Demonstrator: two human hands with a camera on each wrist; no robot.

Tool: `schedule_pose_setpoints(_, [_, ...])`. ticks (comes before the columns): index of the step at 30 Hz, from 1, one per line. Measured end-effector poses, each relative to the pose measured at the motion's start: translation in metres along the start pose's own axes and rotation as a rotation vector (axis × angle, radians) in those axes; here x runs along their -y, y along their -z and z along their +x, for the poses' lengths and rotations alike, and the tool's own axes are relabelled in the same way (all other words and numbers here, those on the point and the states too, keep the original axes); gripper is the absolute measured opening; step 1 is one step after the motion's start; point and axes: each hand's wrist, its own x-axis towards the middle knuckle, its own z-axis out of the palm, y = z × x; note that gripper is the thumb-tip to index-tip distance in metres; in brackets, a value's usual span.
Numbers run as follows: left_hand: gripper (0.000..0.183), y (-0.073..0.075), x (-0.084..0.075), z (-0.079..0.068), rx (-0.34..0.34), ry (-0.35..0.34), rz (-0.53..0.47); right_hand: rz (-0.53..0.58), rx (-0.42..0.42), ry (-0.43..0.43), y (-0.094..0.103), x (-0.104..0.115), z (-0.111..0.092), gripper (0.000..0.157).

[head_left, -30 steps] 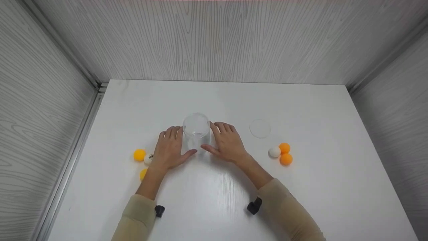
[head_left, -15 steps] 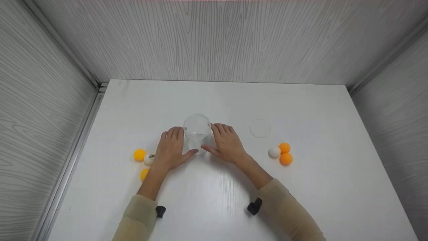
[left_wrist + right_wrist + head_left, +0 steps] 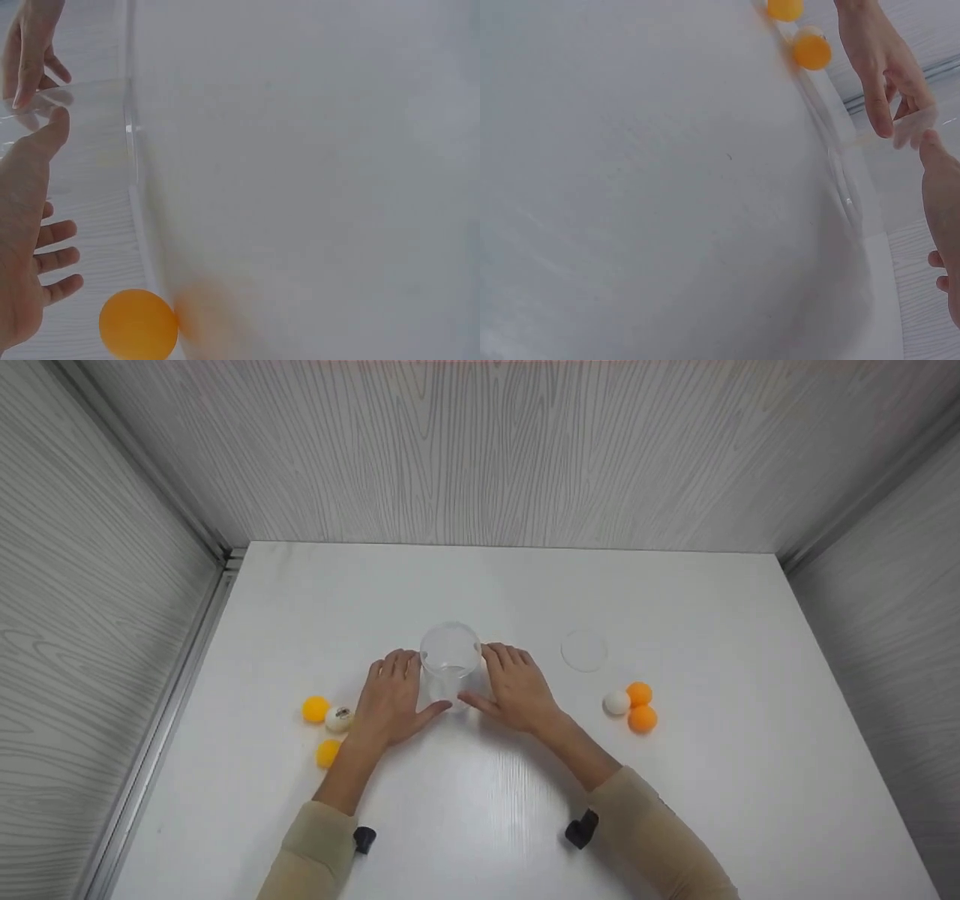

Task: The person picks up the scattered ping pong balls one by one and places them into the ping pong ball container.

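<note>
A clear cylindrical container (image 3: 450, 649) stands upright on the white table between both hands, and nothing shows inside it. My left hand (image 3: 390, 705) touches its left side with straight fingers, thumb stretched across the near side. From the right, my right hand (image 3: 517, 686) touches it the same way, its thumb tip close to the left one. The left wrist view shows the container's transparent wall (image 3: 97, 139) behind the left thumb, with the other fingers extended and spread. In the right wrist view the clear wall (image 3: 892, 184) lies between the hands, and part of the right hand is cut off.
By the left forearm lie two yellow-orange balls (image 3: 316, 709) and a white ball (image 3: 339, 718) with a dark print. To the right are a white ball (image 3: 616, 702) and two orange balls (image 3: 643, 719). A thin clear disc (image 3: 584, 651) lies flat behind them.
Both hands and the container between them have shifted slightly toward the person and to the right. The head view has also moved a little; the balls and disc keep their places on the table.
</note>
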Motion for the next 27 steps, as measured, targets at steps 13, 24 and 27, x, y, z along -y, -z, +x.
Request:
schedule_pose_setpoints(13, [0.087,0.000,-0.011,-0.002,-0.001,-0.027,0.040,0.010,-0.042,0.004,0.004,-0.005,-0.014,0.078])
schedule_pose_setpoints(24, [0.087,-0.001,-0.023,-0.004,0.003,-0.047,0.038,-0.001,-0.069,0.002,0.009,-0.008,-0.025,0.077])
schedule_pose_setpoints(27, [0.088,-0.001,-0.025,-0.004,0.010,-0.050,0.030,0.003,-0.062,-0.013,0.010,-0.009,-0.029,0.078])
